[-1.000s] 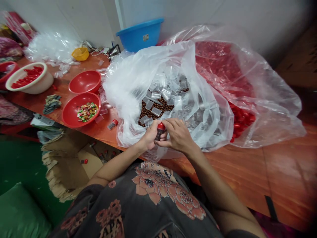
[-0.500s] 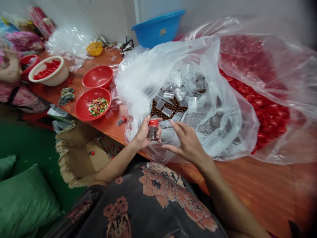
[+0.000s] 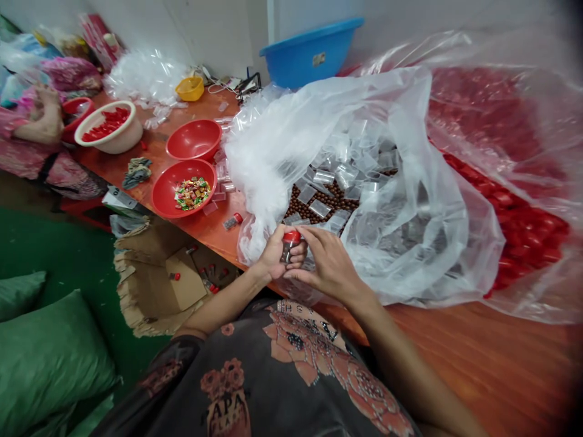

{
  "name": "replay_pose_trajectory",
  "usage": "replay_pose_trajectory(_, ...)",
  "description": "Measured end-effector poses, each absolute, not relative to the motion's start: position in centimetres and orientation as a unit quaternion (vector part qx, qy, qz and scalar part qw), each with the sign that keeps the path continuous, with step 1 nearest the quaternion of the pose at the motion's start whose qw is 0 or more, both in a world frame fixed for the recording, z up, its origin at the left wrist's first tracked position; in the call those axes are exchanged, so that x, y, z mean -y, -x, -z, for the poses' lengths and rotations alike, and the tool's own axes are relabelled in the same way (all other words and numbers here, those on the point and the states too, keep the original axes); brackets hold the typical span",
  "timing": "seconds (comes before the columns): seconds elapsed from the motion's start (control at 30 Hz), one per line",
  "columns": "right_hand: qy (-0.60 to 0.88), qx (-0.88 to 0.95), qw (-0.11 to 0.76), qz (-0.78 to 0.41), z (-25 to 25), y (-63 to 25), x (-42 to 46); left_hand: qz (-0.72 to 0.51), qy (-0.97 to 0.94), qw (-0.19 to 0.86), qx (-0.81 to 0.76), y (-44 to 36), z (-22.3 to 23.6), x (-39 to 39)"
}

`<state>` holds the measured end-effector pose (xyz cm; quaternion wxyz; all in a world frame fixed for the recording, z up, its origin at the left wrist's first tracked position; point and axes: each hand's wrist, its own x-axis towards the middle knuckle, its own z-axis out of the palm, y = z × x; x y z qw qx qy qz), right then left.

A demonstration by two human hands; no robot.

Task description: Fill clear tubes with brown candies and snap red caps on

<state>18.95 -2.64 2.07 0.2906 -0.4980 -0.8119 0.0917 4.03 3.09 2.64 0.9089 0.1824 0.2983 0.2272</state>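
Head view shows the left hand (image 3: 272, 256) grasping a small, clear, red-lidded plastic jar (image 3: 289, 243), apparently to steady it, the right hand (image 3: 330, 262) curved close, its grip unclear, before a translucent plastic bag (image 3: 266, 142) and, far off, a blue plastic basin (image 3: 307, 59).

Glossy plastic lid (image 3: 291, 235); rough cardboard box (image 3: 136, 297).

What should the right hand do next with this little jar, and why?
Perhaps give the red lid a small tightening turn: it sits on the jar, the left hand holds the jar, and the right hand is open close beside it. I can't tell whether it's already tight.
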Motion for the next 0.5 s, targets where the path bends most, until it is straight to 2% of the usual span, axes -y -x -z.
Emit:
replay_pose_trajectory(0.1,0.489,0.817,0.291,-0.095,-1.6,-18.4,2.5,-0.252,-0.191,0.89,-0.327,-4.3,-2.4,-2.4)
replay_pose_trajectory(0.2,0.489,0.811,0.314,-0.066,-1.9,-19.0,3.0,-0.361,-0.279,0.812,-0.364,-3.0,-2.4,-2.5)
replay_pose_trajectory(0.27,0.525,0.774,0.352,-0.029,-2.2,-20.8,3.6,-0.447,-0.37,0.684,-0.442,-0.6,-2.3,-3.3)
replay_pose_trajectory(0.33,0.599,0.693,0.402,0.017,-2.2,-24.0,4.3,-0.481,-0.456,0.509,-0.55,2.7,-1.7,-4.8)
replay_pose_trajectory(0.43,0.717,0.501,0.474,0.104,-0.6,-31.0,5.4,-0.415,-0.567,0.275,-0.657,7.8,0.5,-7.9)
replay_pose_trajectory(0.5,0.793,0.379,0.464,0.112,1.4,-36.2,6.1,-0.34,-0.634,0.183,-0.67,10.3,2.4,-9.9)
